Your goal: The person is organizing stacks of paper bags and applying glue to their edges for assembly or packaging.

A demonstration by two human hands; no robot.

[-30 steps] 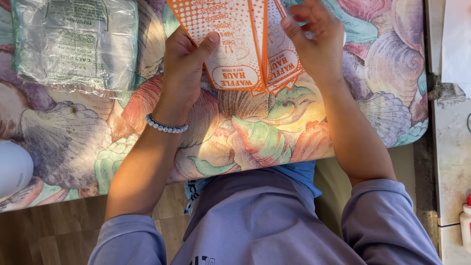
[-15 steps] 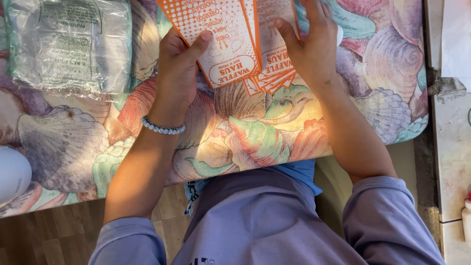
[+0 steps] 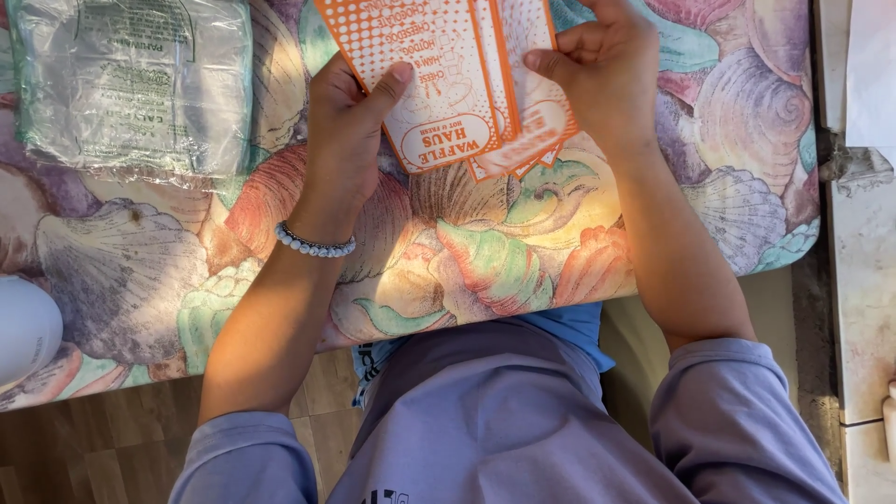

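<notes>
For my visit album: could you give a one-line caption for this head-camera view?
Both hands, left and right, hold orange-and-white paper bags over a seashell-patterned tablecloth.

paper bags [image 3: 439, 84]: orange and white, with a field of fine white dots on orange, orange borders and orange print on white panels. tablecloth [image 3: 485, 261]: seashell pattern in pastel pink, peach, teal green, lilac and cream, with dark outlines. plastic packet [image 3: 131, 84]: clear and glossy, greyish, with dark print. bracelet [image 3: 313, 245]: white and pale grey beads. sleeves [image 3: 737, 420]: plain lavender. floor [image 3: 84, 448]: brown wood grain. round object [image 3: 23, 327] at the left edge: plain white.
</notes>
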